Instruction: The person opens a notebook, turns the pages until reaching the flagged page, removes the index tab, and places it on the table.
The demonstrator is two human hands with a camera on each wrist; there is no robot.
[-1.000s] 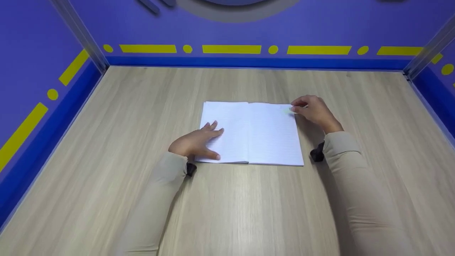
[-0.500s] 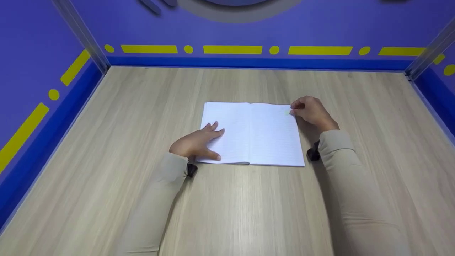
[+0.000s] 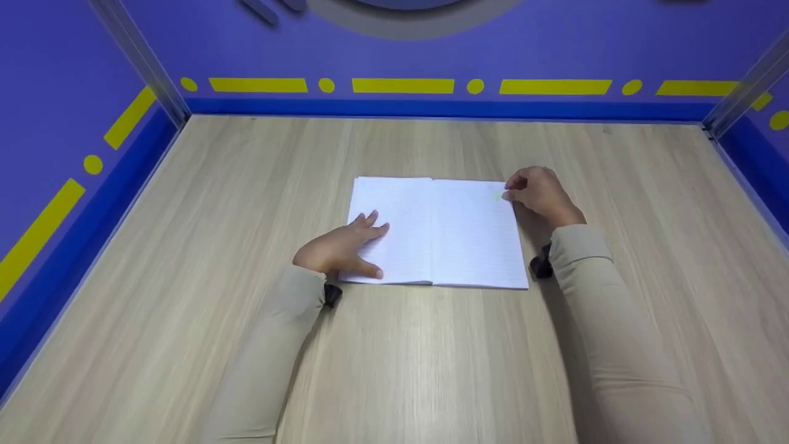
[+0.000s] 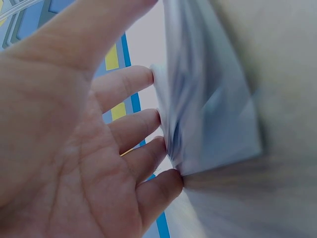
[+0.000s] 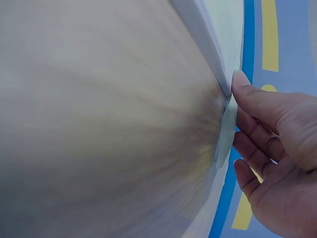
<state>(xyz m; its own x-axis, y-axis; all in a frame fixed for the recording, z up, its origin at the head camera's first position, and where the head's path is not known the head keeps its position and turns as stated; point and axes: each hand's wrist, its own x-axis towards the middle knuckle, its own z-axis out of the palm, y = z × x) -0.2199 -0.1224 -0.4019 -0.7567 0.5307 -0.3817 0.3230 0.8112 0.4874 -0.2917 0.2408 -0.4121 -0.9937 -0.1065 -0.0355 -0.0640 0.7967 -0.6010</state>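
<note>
An open notebook (image 3: 471,240) with white lined pages lies flat on the table. My left hand (image 3: 342,248) rests on its left page with fingers spread. In the left wrist view, the fingertips (image 4: 158,144) press against the notebook (image 4: 223,119). At the upper right corner, my right hand (image 3: 541,192) pinches a small pale yellow-green sticky note (image 3: 497,195) that lies partly on the right page. The right wrist view shows the sticky note (image 5: 227,131) sticking out past the page edge, with the thumb (image 5: 242,82) against the page side.
The wood-grain table (image 3: 407,364) surrounds the notebook. Blue-purple panels (image 3: 400,58) with yellow marks stand behind it and on both sides. Black wrist cameras (image 3: 542,264) sit at the beige sleeves (image 3: 582,243).
The sticky note, more raised at first, now lies flatter on the page corner. My right wrist has shifted slightly left while its fingers stay at the corner. The left hand keeps its place.
</note>
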